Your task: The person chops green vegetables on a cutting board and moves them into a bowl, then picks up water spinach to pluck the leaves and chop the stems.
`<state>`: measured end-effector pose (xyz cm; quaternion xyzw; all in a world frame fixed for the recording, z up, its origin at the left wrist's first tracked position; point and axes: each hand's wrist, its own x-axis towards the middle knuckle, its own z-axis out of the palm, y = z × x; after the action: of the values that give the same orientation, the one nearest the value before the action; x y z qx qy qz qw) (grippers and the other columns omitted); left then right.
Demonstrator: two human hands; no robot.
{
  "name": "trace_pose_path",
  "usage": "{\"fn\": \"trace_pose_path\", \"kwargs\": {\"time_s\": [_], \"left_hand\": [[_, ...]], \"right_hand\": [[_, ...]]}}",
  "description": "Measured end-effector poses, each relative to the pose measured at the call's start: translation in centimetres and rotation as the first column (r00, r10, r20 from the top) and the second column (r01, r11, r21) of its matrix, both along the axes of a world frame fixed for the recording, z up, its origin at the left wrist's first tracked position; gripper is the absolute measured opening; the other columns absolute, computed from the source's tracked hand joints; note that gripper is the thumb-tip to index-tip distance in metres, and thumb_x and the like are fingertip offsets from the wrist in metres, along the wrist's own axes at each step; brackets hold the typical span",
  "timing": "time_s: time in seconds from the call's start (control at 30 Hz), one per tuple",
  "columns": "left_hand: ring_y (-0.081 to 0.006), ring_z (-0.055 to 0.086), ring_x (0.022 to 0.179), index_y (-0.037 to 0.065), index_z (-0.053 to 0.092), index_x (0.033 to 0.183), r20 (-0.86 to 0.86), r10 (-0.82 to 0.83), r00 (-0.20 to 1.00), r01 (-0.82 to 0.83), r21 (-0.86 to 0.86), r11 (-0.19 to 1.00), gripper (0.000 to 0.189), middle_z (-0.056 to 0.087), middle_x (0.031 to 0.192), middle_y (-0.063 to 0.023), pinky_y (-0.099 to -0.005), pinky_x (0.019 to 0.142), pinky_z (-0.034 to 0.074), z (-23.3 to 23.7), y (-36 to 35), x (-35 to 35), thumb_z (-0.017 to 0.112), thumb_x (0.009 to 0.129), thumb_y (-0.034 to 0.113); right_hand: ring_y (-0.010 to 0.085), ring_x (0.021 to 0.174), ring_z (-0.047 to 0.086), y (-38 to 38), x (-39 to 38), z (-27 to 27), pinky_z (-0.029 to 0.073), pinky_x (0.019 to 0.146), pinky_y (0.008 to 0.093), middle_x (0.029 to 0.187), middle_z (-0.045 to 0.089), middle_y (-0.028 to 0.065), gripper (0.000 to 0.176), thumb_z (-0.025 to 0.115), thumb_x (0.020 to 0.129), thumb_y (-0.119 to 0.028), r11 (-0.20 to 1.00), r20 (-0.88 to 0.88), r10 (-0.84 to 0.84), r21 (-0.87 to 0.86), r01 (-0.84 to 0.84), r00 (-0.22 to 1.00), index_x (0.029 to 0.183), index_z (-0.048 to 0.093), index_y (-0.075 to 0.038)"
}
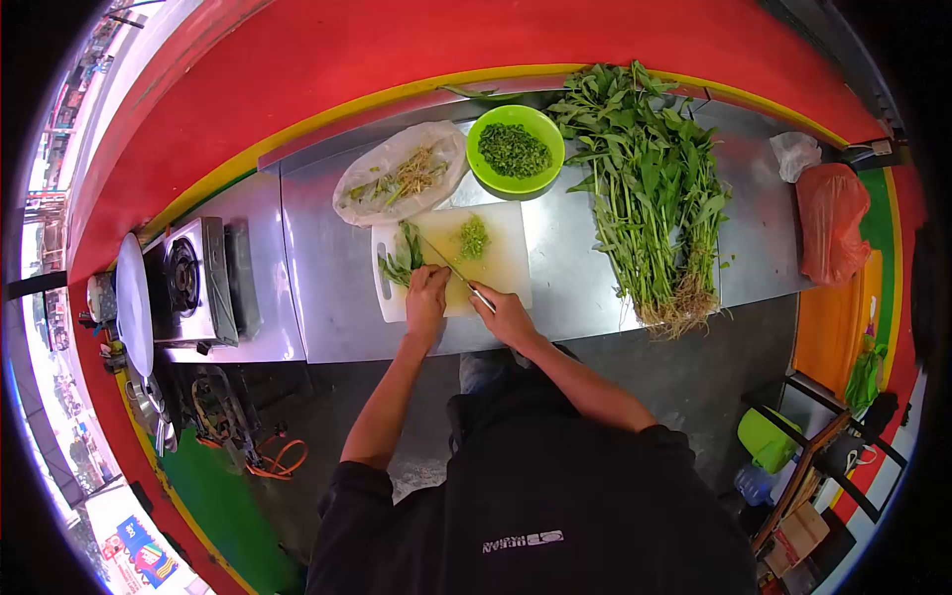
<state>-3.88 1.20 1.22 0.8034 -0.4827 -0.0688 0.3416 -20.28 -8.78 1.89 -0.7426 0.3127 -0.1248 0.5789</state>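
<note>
On the white cutting board (506,283) my left hand (428,291) is closed on a bunch of leafy greens (400,260), whose leaves stick out to its left. My right hand (504,315) is wrapped round the handle of a knife (458,273); the blade points up and left, beside the greens. A small heap of chopped green pieces (473,238) lies on the board, right of the blade. Behind the board stands a green bowl (477,180) with chopped greens (514,151) inside.
Left of the bowl, a plastic bag (359,205) holds roots and stems. A large pile of leafy stalks (650,198) lies to the right. A red plastic bag (831,223) sits at the far right, a gas stove (188,278) at the left. The steel counter's front edge runs near my body.
</note>
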Motion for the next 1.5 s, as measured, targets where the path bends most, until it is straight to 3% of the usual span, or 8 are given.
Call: {"fn": "trace_pose_path", "kwargs": {"time_s": [0.13,0.2,0.4,0.6,0.9,1.0,1.1,1.5], "left_hand": [[-0.0334,0.062,0.097,0.002,0.073,0.105,0.022,0.012,1.000,-0.012,0.001,1.000,0.016,0.066,0.101,-0.0125,-0.0435,0.083,0.052,-0.5,0.0,0.0,0.068,0.090,0.001],[-0.0335,0.062,0.098,0.002,0.073,0.105,0.009,0.030,1.000,-0.029,-0.027,0.999,0.016,0.066,0.101,-0.0125,-0.0433,0.084,0.052,-0.6,-0.3,0.0,0.068,0.090,0.001],[-0.0337,0.062,0.097,0.002,0.073,0.105,0.005,0.013,1.000,-0.013,-0.027,1.000,0.016,0.066,0.102,-0.0125,-0.0426,0.084,0.052,-0.5,-0.2,0.0,0.069,0.090,0.002],[-0.0348,0.061,0.097,0.002,0.072,0.104,0.023,0.013,1.000,-0.012,-0.011,1.000,0.014,0.066,0.103,-0.0131,-0.0436,0.085,0.052,-0.7,-0.1,-0.1,0.068,0.091,0.002],[-0.0340,0.063,0.097,0.000,0.071,0.105,0.029,0.030,0.999,-0.029,-0.017,0.999,0.015,0.066,0.101,-0.0133,-0.0428,0.086,0.052,-0.6,0.0,-0.4,0.069,0.090,0.001],[-0.0339,0.063,0.097,0.001,0.071,0.106,0.048,0.009,0.999,-0.009,0.003,1.000,0.016,0.066,0.102,-0.0127,-0.0431,0.085,0.052,-0.3,0.3,-0.4,0.069,0.090,0.001],[-0.0336,0.063,0.097,0.002,0.071,0.107,0.069,0.014,0.998,-0.018,0.053,0.998,0.017,0.066,0.103,-0.0126,-0.0428,0.084,0.053,-0.1,0.4,-0.4,0.069,0.090,0.000],[-0.0333,0.063,0.096,0.001,0.071,0.104,0.069,0.004,0.998,-0.005,0.019,1.000,0.015,0.066,0.101,-0.0124,-0.0428,0.083,0.052,-0.3,-0.1,0.1,0.069,0.089,0.000]], "right_hand": [[0.0375,0.106,0.070,0.3,-0.9,0.3,0.053,0.093,0.0392,0.115,0.071,0.0248,0.036,0.065,0.099,-0.020,0.998,0.020,0.004,0.064,-0.005,1.000,0.128,0.066,0.001],[0.0373,0.104,0.071,0.5,-1.4,0.2,0.053,0.092,0.0390,0.114,0.072,0.0246,0.036,0.066,0.099,-0.021,0.999,0.054,-0.015,-0.033,0.017,0.998,0.129,0.065,0.001],[0.0372,0.099,0.072,0.1,-1.1,-0.3,0.054,0.088,0.0400,0.110,0.072,0.0250,0.037,0.065,0.100,-0.021,1.000,-0.022,0.027,-0.014,-0.027,0.999,0.129,0.065,0.001],[0.0364,0.093,0.073,0.8,-0.8,0.0,0.055,0.082,0.0391,0.104,0.073,0.0258,0.037,0.065,0.100,-0.021,0.998,0.070,-0.025,-0.051,0.029,0.997,0.129,0.065,0.002],[0.0342,0.087,0.074,0.9,-1.7,0.0,0.055,0.080,0.0395,0.100,0.073,0.0261,0.036,0.065,0.100,-0.020,1.000,0.032,-0.009,-0.016,0.010,0.999,0.128,0.065,0.002],[0.0351,0.089,0.073,0.8,-0.8,-0.2,0.055,0.081,0.0394,0.101,0.072,0.0264,0.035,0.065,0.100,-0.018,1.000,-0.031,0.002,-0.005,-0.002,1.000,0.128,0.065,0.002],[0.0363,0.092,0.072,1.1,-0.6,0.0,0.054,0.083,0.0399,0.102,0.072,0.0265,0.034,0.065,0.100,-0.018,0.999,0.040,-0.022,-0.038,0.023,0.999,0.128,0.066,0.002],[0.0400,0.106,0.069,0.9,-0.9,-0.2,0.053,0.092,0.0409,0.114,0.071,0.0263,0.035,0.066,0.099,-0.018,0.999,0.042,-0.033,-0.007,0.034,0.999,0.126,0.066,0.003]]}}
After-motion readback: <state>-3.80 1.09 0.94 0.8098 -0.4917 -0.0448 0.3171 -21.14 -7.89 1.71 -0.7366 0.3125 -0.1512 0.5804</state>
